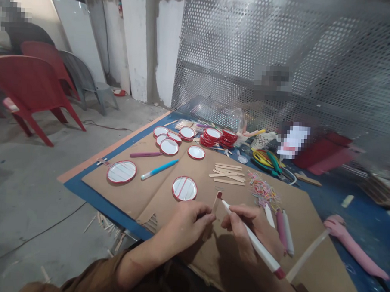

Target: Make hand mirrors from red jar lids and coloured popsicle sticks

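Note:
My left hand (191, 221) pinches a wooden craft stick (215, 204) upright above the cardboard, its top end coloured dark red. In my right hand (256, 230) is a white marker (258, 245) with a red end, its tip touching or very close to the stick's coloured end. Just beyond my left hand lies a round red-rimmed lid (184, 188) with stripes across its white face. A loose pile of plain craft sticks (229, 174) sits past the marker tip. Right of it is a heap of coloured rubber bands (264, 187).
Stacked red-rimmed lids (211, 136) stand at the back. A blue marker (160, 169), a purple marker (145, 154) and another striped lid (122, 172) lie left. Green-handled pliers (268, 162) rest back right, near a pink glue gun (355, 247). A perforated metal panel (224, 57) borders the table.

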`<state>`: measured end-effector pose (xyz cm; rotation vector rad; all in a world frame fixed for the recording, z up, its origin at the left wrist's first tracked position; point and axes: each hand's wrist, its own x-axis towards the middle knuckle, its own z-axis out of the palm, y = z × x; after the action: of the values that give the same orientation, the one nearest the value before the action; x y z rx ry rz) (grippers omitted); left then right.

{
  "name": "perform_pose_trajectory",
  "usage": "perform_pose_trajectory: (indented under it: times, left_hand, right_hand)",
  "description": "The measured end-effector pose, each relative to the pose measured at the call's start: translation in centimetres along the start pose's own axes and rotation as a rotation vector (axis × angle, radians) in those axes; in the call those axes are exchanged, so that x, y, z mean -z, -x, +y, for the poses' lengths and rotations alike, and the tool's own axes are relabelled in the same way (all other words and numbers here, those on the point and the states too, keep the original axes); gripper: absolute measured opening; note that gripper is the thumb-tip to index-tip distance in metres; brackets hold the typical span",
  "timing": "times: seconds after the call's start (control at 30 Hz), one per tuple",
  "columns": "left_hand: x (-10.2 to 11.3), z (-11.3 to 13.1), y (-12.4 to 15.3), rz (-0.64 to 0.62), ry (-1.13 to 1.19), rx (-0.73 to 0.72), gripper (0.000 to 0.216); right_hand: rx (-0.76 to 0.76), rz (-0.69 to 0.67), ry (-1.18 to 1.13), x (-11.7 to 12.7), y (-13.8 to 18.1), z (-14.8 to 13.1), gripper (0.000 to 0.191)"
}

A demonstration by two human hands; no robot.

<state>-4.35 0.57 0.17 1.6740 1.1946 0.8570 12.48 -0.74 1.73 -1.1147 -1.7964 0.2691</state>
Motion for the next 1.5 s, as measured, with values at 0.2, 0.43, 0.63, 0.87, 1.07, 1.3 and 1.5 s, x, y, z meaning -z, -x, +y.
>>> perform_pose_trajectory:
  times: [0.2, 0.43, 0.63, 0.87, 1.07, 1.3, 1.5]
  left_hand:
    - [0.0, 0.0, 0.0, -0.005, -0.007, -0.012, 0.025]
    - [0.0, 0.2, 0.0, -0.018, 0.008, 0.0, 0.026]
    - [0.1, 0.4, 0.1, -0.01, 0.023, -0.009, 0.025]
    - [0.1, 0.2, 0.2, -0.006, 0.021, -0.02, 0.023]
    - [0.0, 0.2, 0.0, -0.007, 0.008, -0.02, 0.024]
    - [0.0, -0.1, 0.0, 0.003, -0.019, -0.034, 0.025]
    - [0.0, -0.2, 0.0, -0.004, -0.033, -0.041, 0.025]
  right_hand:
    - [-0.021, -0.012, 0.016, 0.0, 0.1, 0.6, 0.008]
    - [-0.018, 0.031, 0.004, -0.1, -0.1, 0.0, 0.007]
    - [-0.064, -0.003, 0.048, -0.3, 0.3, 0.8, 0.012]
    - [-0.041, -0.012, 0.045, -0.1, 0.1, 0.2, 0.012]
    - [-0.018, 0.009, 0.078, -0.1, 0.0, 0.0, 0.011]
    - [-0.04, 0.044, 0.052, -0.2, -0.3, -0.3, 0.011]
    - [-0.02, 0.011, 0.092, 0.2, -0.4, -0.5, 0.011]
